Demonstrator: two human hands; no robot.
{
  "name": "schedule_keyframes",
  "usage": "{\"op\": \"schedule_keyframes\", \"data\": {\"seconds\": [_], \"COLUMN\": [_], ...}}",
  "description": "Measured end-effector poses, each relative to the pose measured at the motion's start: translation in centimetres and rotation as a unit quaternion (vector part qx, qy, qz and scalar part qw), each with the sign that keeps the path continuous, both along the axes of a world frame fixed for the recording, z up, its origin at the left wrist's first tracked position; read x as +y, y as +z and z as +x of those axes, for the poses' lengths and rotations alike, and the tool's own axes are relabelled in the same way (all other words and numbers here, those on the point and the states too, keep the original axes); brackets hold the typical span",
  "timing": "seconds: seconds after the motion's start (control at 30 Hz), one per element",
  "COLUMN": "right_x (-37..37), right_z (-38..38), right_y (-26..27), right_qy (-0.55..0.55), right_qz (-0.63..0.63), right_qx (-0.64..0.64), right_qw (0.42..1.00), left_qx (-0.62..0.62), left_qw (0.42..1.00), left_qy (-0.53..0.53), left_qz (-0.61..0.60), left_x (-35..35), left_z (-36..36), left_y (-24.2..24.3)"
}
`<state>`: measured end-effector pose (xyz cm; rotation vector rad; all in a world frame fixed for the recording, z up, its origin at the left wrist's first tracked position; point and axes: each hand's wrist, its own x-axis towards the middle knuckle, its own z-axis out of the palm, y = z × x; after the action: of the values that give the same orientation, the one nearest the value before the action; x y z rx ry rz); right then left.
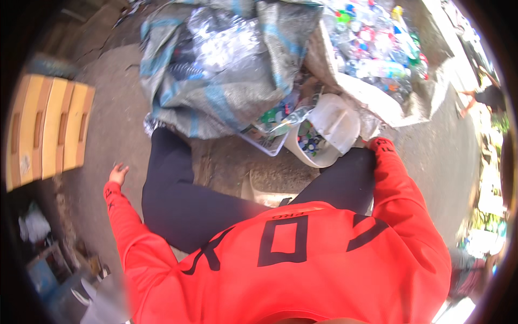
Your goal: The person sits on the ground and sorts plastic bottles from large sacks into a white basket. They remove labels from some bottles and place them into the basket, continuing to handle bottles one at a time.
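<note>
Away from my body on the left, my left hand [118,174] is held over the concrete ground with its fingers apart and nothing in it. My right hand [359,142] barely shows past its red cuff, beside my right knee and the white plastic bin; what it does there is hidden. The bin [294,146] holds several coloured bottle caps [311,141], and its white lid [335,117] is tilted back. Beyond my legs a grey woven sack with blue stripes [238,101] contains clear plastic [226,40]. At the right, a pale sack [364,93] is full of plastic bottles [380,69].
A white plastic basket [272,150] with bottles and scraps stands between sack and bin. On the left is a yellow-and-brown drawer unit [50,129]. Clutter and a white bag [34,224] lie at lower left. A person [487,96] appears at the far right edge.
</note>
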<state>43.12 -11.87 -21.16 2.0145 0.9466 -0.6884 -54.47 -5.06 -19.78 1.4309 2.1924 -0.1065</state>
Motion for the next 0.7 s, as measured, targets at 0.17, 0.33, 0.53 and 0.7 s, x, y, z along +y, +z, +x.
{"op": "schedule_keyframes", "data": {"seconds": [0.17, 0.33, 0.53, 0.7], "right_x": [0.9, 2.2, 1.9, 1.1], "right_z": [0.2, -1.5, -1.2, -1.5], "right_y": [1.8, 1.2, -0.7, -1.4], "right_qy": [-0.047, -0.038, -0.01, 0.009], "right_qz": [-0.005, 0.0, 0.023, 0.052], "right_qx": [-0.007, 0.004, -0.014, -0.015], "right_qw": [0.999, 0.999, 1.0, 0.998], "left_qx": [-0.042, -0.019, -0.051, -0.041], "left_qw": [0.996, 0.998, 0.995, 0.99], "left_qy": [0.073, 0.051, 0.082, 0.098], "left_qz": [-0.037, -0.034, -0.027, -0.092], "left_x": [3.9, 2.4, -6.7, -20.6], "left_z": [2.9, 3.7, 7.2, 10.9], "left_y": [-2.9, -3.2, 0.7, 4.1]}}
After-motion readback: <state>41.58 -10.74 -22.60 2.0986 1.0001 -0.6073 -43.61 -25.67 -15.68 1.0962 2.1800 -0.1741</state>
